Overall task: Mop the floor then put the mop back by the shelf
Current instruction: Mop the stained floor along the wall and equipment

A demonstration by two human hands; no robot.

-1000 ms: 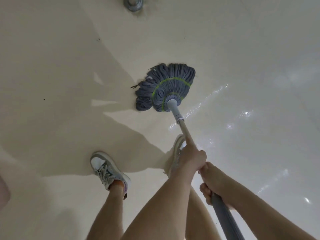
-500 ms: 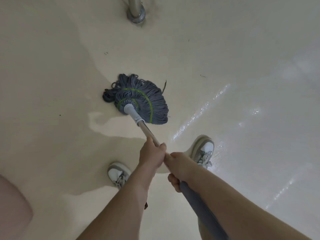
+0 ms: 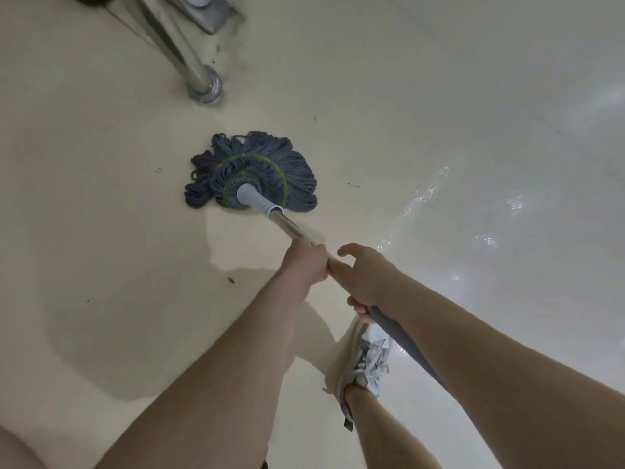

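The mop head, blue-grey strings with green rings, lies spread on the cream floor at centre. Its handle runs down and right to me. My left hand is closed around the metal part of the handle. My right hand grips the handle just behind it, where the grey sleeve begins, with its forefinger lifted. No shelf is in view.
A shiny metal leg with a round foot stands just beyond the mop head, with a metal bracket at the top edge. My shoe is under the handle. Wet glare covers the floor on the right. Small dark specks dot the floor.
The mop head swept left and then sits nearer the metal leg. My view tilted up, bringing the leg and bracket into sight. Both hands stayed on the handle.
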